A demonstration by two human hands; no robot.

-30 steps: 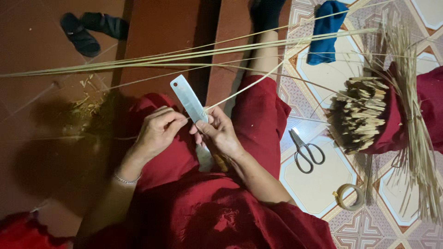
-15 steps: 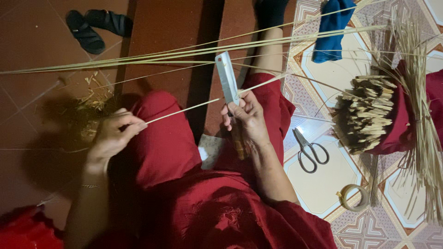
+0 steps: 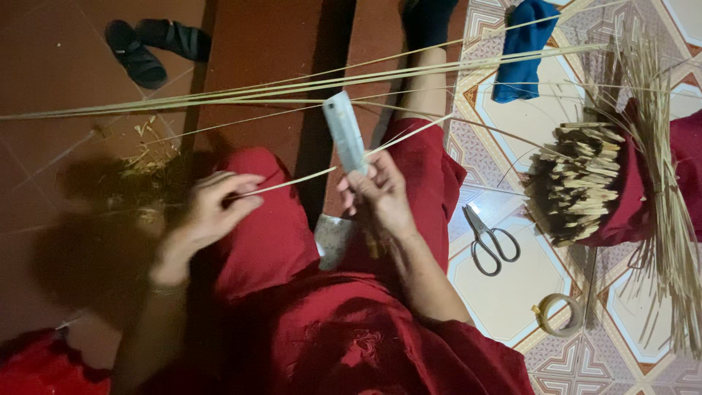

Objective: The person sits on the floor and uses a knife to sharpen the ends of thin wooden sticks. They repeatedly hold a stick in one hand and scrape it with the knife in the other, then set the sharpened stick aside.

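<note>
1. Dim floor fills the view: dark red tiles on the left, patterned pale tiles (image 3: 512,292) on the right, with the person seated over the seam in red clothing.

2. Across the lap runs a thin bamboo strip (image 3: 307,179). Its long axis lies nearly left to right, rising slightly toward the right and far side, where it passes the blade and continues on over the patterned tiles.

3. The left hand (image 3: 212,208) is closed in a pinch on the strip's left end, fingers curled round it above the left knee.

4. The right hand (image 3: 376,194) is wrapped shut round the handle of a broad knife (image 3: 344,132), whose flat pale blade stands up and away from the person, tilted a little to the left. The strip crosses the blade near its base, just above the right fingers, and appears to touch it there.

5. So the strip lies between the two hands, with the right hand at the blade contact and the left hand well along it toward the left.

6. Farther off, a bundle of long strips (image 3: 292,91) spans the floor left to right.

7. On the right lie scissors (image 3: 491,241), a tape roll (image 3: 559,314), a blue cloth (image 3: 523,51), and a bunch of cut sticks (image 3: 578,183); dark sandals (image 3: 150,44) sit far left.
</note>
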